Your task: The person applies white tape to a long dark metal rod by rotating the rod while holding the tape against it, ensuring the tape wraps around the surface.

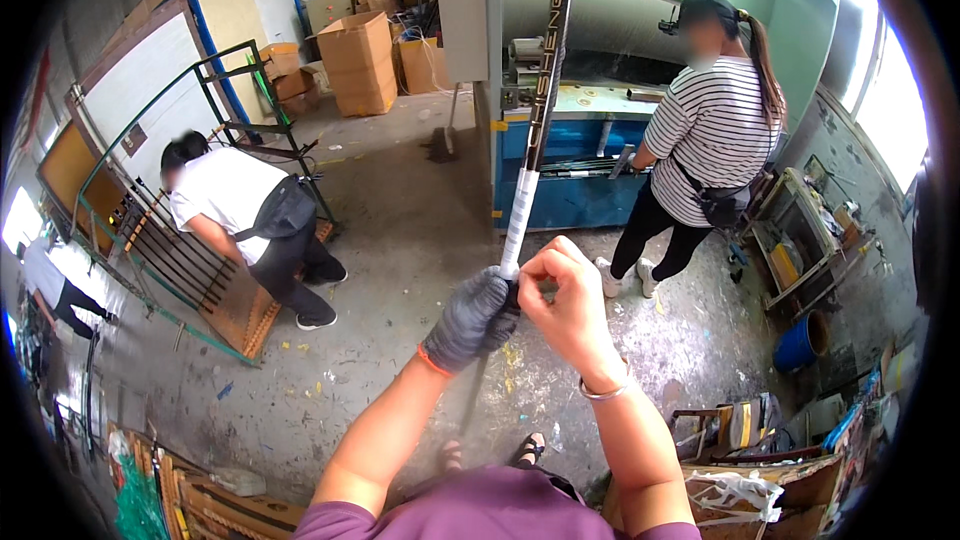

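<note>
Pole (537, 120) at centre, running ahead from left hand (468, 318); right hand (565, 305) just right of it. Left: rack (240, 316) on floor (400, 180), bent person (235, 190) at its right side, big carton (357, 70) farther back. Ahead right: second person (715, 130) at surface (582, 98). Far right: shelf unit (776, 202), drum (797, 345) on floor, nearer.

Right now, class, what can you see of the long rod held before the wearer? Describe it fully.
The slender rod looks smooth and glossy: black with pale lettering above, a white, grey-banded section below. It rises, tilted slightly right, past the picture's top edge. The gloved left hand grips it; the bare right hand is close beside it, contact unclear. Its lower end cannot be made out.
</note>
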The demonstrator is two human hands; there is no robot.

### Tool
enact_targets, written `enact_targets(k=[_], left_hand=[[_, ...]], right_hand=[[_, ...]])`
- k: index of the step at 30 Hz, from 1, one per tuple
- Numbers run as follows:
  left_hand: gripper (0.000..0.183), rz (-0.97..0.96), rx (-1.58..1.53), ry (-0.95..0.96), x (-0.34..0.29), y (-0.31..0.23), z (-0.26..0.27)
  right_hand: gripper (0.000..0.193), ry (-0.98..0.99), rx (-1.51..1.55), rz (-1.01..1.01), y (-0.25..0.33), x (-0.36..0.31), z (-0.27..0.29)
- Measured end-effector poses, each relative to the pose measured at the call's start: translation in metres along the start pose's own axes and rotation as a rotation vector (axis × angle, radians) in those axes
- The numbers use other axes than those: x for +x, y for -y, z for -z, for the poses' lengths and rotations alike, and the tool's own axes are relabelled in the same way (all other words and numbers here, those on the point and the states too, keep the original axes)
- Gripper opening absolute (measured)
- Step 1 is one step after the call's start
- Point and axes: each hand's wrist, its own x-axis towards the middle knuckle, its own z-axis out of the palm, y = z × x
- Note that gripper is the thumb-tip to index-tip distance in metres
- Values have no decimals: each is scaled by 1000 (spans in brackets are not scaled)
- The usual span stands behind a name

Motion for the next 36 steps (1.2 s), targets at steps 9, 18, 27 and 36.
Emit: enact_targets(k=[9, 18, 27, 36], left_hand=[[29, 73, 74, 190, -14, -30, -1], [24, 59, -359, 516, -35, -33, 54], [28, 330, -195, 432, -22, -45, 65], [37, 252, -147, 255, 5, -34, 63]], right_hand=[[27, 107, 625, -372, -5, -27, 23], [16, 103, -9, 146, 19, 1, 30], [10, -699, -254, -363, -158, -145, 228], [13, -526, -178, -482, -153, -165, 204]])
